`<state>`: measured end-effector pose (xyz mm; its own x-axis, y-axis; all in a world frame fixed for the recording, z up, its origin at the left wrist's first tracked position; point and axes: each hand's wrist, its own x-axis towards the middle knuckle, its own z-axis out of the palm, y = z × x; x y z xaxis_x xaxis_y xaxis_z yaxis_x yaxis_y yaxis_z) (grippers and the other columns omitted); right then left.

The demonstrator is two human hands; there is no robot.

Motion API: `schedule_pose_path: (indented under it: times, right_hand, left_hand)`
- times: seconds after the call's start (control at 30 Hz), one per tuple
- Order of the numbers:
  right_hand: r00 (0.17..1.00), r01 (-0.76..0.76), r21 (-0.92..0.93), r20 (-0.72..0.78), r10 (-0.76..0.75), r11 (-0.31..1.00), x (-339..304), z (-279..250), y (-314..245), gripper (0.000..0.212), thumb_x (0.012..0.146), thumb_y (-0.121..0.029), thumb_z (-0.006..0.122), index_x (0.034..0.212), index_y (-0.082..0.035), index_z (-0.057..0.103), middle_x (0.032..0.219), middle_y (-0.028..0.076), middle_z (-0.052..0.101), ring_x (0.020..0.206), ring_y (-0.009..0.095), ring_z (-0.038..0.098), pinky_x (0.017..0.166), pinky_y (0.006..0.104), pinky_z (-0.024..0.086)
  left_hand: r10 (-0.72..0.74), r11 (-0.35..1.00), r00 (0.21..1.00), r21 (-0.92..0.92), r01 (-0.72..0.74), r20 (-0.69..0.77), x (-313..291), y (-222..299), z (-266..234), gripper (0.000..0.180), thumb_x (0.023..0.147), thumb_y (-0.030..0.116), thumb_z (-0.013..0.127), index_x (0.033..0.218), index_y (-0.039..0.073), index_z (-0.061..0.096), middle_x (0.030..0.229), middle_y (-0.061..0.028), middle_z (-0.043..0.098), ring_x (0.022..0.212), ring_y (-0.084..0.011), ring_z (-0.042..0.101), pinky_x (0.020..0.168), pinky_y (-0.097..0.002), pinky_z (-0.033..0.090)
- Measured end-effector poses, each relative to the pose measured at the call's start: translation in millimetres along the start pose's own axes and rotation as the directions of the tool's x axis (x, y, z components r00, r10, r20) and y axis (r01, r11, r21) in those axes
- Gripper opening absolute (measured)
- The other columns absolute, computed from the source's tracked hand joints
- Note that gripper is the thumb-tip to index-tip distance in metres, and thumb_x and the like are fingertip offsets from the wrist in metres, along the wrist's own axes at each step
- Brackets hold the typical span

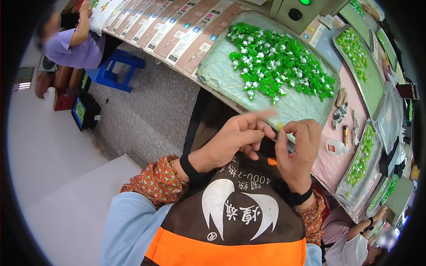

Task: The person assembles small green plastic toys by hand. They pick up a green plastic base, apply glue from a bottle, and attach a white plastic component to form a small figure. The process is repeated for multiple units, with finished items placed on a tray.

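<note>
My right hand (301, 148) pinches a small yellow-green piece (280, 126) between thumb and forefinger, just off the near edge of the tray. To its left, my left hand (233, 139) has its fingers apart and partly bent, with nothing visible in them; its forefinger is blurred. Both hands are above my dark apron (191, 213). Beyond them, a worn pale blue-green tray (217, 66) carries a wide heap of small bright green pieces (275, 62) with white round parts.
Right of the tray lie a white bottle (336, 146), a gold-and-dark tube (345, 135) and crumpled scraps. Trays of green pieces (361, 155) stand farther right. A machine (293, 15) with a green light stands behind. A blue stool (117, 71) and a co-worker (73, 44) are at far left.
</note>
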<state>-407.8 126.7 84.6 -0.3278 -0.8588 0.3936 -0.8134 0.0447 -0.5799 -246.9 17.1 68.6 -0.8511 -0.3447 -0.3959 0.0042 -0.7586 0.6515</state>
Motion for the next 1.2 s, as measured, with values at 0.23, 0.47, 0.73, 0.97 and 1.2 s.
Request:
schedule_pose_path:
  times: [0.23, 0.47, 0.73, 0.97, 1.2]
  right_hand:
    - [0.989, -0.147, 0.196, 0.02, 0.146, 0.969, -1.0, -14.7, 5.4, 0.011, 0.083, 0.0, 0.068, 0.092, -0.003, 0.063, 0.09, 0.009, 0.053, 0.085, 0.025, 0.052, 0.076, 0.0349, 0.042]
    - [0.955, -0.293, 0.422, 0.077, 0.288, 0.858, -5.3, -30.5, 13.2, 0.01, 0.089, -0.005, 0.072, 0.097, -0.001, 0.066, 0.094, 0.003, 0.053, 0.086, 0.014, 0.049, 0.077, 0.027, 0.04]
    - [0.947, -0.305, 0.484, 0.064, 0.315, 0.82, -6.9, -34.8, 18.0, 0.011, 0.089, -0.006, 0.074, 0.095, -0.002, 0.066, 0.097, 0.004, 0.056, 0.091, 0.014, 0.05, 0.08, 0.0259, 0.04]
    - [0.963, -0.262, 0.392, 0.055, 0.262, 0.882, -4.1, -33.5, 8.7, 0.012, 0.087, -0.007, 0.075, 0.095, -0.003, 0.066, 0.096, 0.004, 0.056, 0.092, 0.016, 0.051, 0.084, 0.0288, 0.04]
    - [0.993, -0.121, 0.184, 0.029, 0.117, 0.975, 0.6, -26.7, -8.1, 0.017, 0.081, -0.004, 0.079, 0.095, -0.005, 0.07, 0.092, 0.005, 0.056, 0.09, 0.021, 0.051, 0.082, 0.0315, 0.04]
  left_hand:
    - [0.078, 0.997, 0.995, -0.007, -0.078, -0.055, -0.1, 10.0, -13.2, 0.044, 0.103, 0.016, 0.057, 0.145, 0.006, 0.053, 0.097, 0.0008, 0.064, 0.069, -0.003, 0.055, 0.059, -0.0194, 0.054]
    - [0.127, 0.96, 0.989, 0.26, -0.105, -0.069, -0.2, 9.7, -0.7, 0.027, 0.106, 0.025, 0.055, 0.116, 0.007, 0.071, 0.087, 0.0025, 0.064, 0.071, -0.0006, 0.054, 0.059, -0.0179, 0.05]
    - [0.363, 0.855, 0.932, 0.395, -0.336, 0.006, 10.2, 0.0, 8.2, 0.012, 0.1, 0.012, 0.063, 0.109, 0.005, 0.067, 0.087, 0.0026, 0.063, 0.079, -0.0016, 0.056, 0.064, -0.0183, 0.047]
    - [0.366, 0.852, 0.931, 0.4, -0.339, 0.008, 12.8, -0.1, 12.6, 0.02, 0.093, 0.003, 0.068, 0.111, 0.006, 0.059, 0.099, 0.0025, 0.06, 0.088, -0.0044, 0.058, 0.074, -0.0222, 0.051]
    - [0.436, 0.865, 0.9, 0.263, -0.428, 0.032, 12.5, -4.6, 15.8, 0.032, 0.091, -0.001, 0.068, 0.119, 0.006, 0.054, 0.12, -0.003, 0.059, 0.097, -0.0079, 0.061, 0.079, -0.0232, 0.055]
